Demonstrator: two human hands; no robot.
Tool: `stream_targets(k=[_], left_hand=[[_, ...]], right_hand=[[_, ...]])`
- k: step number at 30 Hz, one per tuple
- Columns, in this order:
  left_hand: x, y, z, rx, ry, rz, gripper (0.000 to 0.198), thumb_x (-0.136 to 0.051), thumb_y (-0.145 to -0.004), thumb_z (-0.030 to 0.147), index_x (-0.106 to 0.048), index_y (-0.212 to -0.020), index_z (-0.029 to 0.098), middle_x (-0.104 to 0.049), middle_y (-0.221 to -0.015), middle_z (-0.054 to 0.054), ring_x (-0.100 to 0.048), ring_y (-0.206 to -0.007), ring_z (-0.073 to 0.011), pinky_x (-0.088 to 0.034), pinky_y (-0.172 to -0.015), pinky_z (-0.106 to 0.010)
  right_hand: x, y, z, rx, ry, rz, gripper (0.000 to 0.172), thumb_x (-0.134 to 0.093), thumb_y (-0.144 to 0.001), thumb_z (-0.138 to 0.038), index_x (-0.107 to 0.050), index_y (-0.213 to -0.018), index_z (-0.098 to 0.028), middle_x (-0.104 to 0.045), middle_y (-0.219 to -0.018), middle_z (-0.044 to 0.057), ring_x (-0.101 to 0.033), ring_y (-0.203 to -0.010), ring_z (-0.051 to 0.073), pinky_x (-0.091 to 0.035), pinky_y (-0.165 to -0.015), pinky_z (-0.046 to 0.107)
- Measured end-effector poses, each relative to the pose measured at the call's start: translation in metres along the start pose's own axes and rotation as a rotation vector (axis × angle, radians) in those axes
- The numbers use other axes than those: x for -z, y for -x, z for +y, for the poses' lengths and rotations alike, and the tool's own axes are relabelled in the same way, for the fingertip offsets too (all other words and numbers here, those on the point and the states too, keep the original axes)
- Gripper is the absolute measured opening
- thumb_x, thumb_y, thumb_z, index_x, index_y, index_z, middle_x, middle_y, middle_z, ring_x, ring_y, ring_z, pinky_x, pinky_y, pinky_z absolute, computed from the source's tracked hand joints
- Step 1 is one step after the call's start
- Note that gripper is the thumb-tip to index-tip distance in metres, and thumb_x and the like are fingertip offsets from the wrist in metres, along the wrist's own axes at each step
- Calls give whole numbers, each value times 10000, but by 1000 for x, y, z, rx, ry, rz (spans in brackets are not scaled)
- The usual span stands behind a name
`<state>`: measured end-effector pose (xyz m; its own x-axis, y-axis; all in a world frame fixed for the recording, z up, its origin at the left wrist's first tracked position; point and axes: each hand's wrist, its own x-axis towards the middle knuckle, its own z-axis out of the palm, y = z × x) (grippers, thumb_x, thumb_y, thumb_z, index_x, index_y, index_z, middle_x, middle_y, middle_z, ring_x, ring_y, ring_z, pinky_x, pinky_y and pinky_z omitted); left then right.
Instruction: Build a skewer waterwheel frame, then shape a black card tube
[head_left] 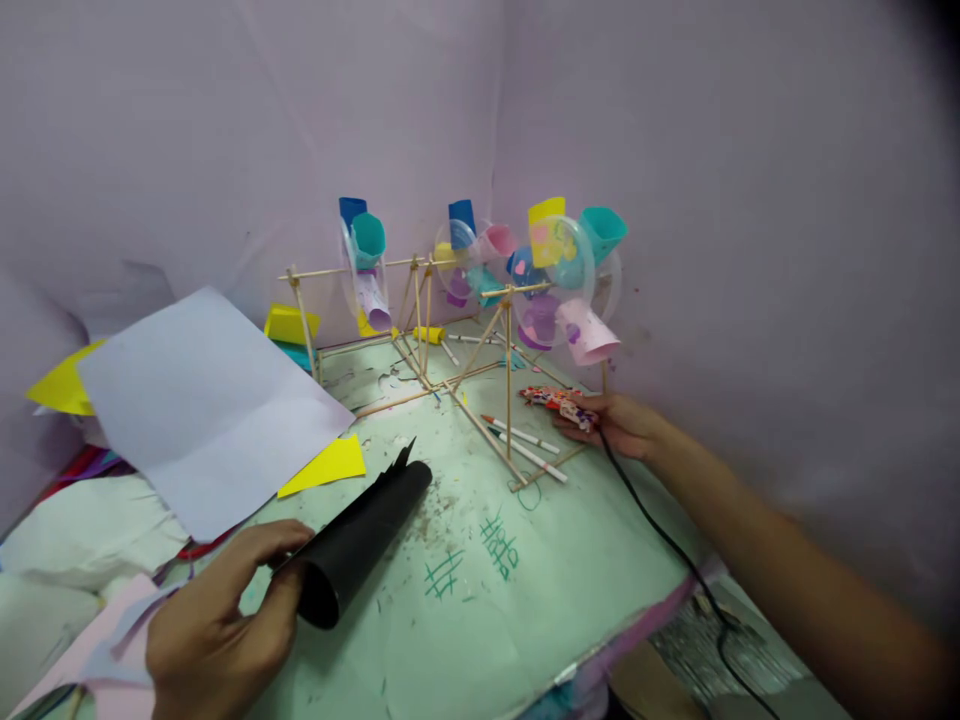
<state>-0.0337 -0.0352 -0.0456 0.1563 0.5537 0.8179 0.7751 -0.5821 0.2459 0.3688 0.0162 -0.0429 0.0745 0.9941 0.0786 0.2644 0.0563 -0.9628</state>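
Observation:
In the head view my left hand [225, 620] pinches the near end of a rolled black paper [360, 545], whose far end is cut into pointed strips and reaches over the table. At the right, my right hand [611, 425] holds a corded tool [559, 402] with a colourful patterned body; its black cord hangs over the table edge. The tool is beside a frame of thin wooden sticks [508, 380]. Wheels of clear plastic with coloured paper cups [592, 333] are mounted on the sticks.
A large white sheet [210, 410] lies at the left over yellow paper [326, 467], white cloth-like material [90, 530] and pink paper scraps [124, 640]. Several pencils [525, 435] lie under the stick frame. Walls stand close behind the pale green table [480, 640].

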Motion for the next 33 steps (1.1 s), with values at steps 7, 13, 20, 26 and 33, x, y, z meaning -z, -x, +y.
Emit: stream_targets(k=[7, 13, 20, 26, 33], left_hand=[[6, -5, 10, 14, 59, -7, 113, -513, -723, 107, -593, -742, 184, -665, -682, 13, -631, -597, -105, -512, -580, -179], [12, -6, 18, 11, 178, -50, 138, -510, -726, 51, -590, -743, 162, -655, -691, 3, -623, -635, -91, -502, -605, -165], [14, -3, 19, 29, 260, -65, 158, -504, -740, 36, -566, -773, 176, -643, -716, 14, -622, -664, -92, -493, -624, -173], [10, 0, 20, 66, 304, -92, 164, -485, -745, 40, -561, -770, 183, -641, -723, 18, -619, -670, -90, -478, -621, -170], [7, 1, 27, 122, 280, -98, 141, -488, -745, 63, -567, -751, 180, -642, -707, 17, -615, -652, -93, -475, -608, -172]], right_hand=[[-25, 47, -21, -37, 169, 414, 364, -691, -676, -361, -594, -1017, -278, -630, -1107, 67, -552, -1074, 295, -515, -806, 400], [-106, 69, -71, 438, 284, -158, 384, -604, -773, -271, -533, -1150, -253, -581, -1187, 66, -535, -1111, 234, -419, -967, 424], [-156, 56, -93, 726, 293, -427, 823, -743, -615, -473, -404, -1291, -151, -502, -1276, 155, -461, -1181, 265, -374, -994, 417], [-162, 51, -78, 825, 381, -465, 865, -738, -598, -498, -383, -1306, -151, -496, -1275, 152, -440, -1186, 267, -312, -1024, 435], [-176, 60, -72, 857, 474, -463, 649, -726, -638, -367, -462, -1203, -187, -598, -1136, 88, -483, -1125, 248, -159, -1076, 501]])
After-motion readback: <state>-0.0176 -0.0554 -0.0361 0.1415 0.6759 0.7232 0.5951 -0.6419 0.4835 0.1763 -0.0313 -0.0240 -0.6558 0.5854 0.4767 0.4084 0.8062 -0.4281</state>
